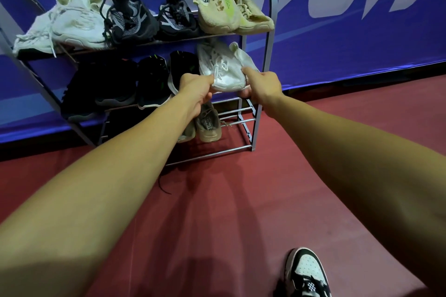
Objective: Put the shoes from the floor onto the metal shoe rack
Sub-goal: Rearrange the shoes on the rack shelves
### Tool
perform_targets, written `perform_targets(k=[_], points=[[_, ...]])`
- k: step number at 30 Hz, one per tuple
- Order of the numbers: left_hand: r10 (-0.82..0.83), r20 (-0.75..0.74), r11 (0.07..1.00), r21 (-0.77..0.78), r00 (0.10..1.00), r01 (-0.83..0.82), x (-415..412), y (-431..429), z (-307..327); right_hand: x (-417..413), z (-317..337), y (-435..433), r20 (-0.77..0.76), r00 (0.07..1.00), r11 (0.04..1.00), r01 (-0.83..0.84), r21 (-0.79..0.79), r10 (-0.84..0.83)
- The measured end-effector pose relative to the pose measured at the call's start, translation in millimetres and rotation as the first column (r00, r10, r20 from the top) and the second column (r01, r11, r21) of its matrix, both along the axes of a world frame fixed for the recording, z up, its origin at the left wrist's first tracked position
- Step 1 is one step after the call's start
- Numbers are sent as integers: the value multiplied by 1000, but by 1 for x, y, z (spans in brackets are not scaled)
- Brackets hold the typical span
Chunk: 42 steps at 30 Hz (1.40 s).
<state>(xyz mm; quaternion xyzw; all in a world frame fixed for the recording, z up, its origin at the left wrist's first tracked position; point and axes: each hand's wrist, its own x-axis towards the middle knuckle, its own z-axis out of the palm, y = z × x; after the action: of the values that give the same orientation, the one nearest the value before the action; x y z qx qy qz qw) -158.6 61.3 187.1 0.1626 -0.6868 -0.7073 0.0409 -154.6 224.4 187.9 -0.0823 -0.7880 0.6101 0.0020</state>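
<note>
Left hand (195, 89), right hand (261, 84) hold white shoe (224, 67); tan shoe (208, 125) reads "CAPP".

Worn on the head; looks forward and down, wide-angle, onto the rack (257, 116) and floor (241, 200), near the rack's front.

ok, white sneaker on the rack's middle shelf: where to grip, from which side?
Its near end, from the front. That end of the white sneaker sticks out toward the person, where the left hand and right hand pinch its two sides. The top shelf covers it above; black shoes crowd its left.
</note>
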Motion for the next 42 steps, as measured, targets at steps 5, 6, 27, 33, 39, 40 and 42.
perform_targets(k=[5, 6, 27, 33, 39, 40, 42], points=[[-11, 44, 999, 38, 999, 9, -8, -8, 1, 0, -6, -1, 68, 978, 965, -183, -190, 199], [-38, 51, 998, 44, 998, 36, -6, -8, 1, -1, -9, -2, 84, 976, 953, -174, -250, 200], [-39, 90, 982, -182, 995, 55, 10, -3, -6, -10, -6, -24, -95, 995, 888, 29, 460, 16], [-198, 122, 906, -355, 972, 230, 35, -27, -4, 5, 1, -27, -66, 986, 804, -85, 589, 153], [-231, 161, 828, -486, 960, 281, 55, -57, -7, 28, -2, -36, 13, 944, 702, -255, 665, 331], [-241, 171, 804, -516, 955, 295, 58, -63, -9, 30, -4, -39, 48, 928, 671, -301, 677, 369], [-247, 204, 728, -606, 947, 321, 64, -77, -13, 36, -8, -47, 169, 867, 606, -455, 653, 469]])
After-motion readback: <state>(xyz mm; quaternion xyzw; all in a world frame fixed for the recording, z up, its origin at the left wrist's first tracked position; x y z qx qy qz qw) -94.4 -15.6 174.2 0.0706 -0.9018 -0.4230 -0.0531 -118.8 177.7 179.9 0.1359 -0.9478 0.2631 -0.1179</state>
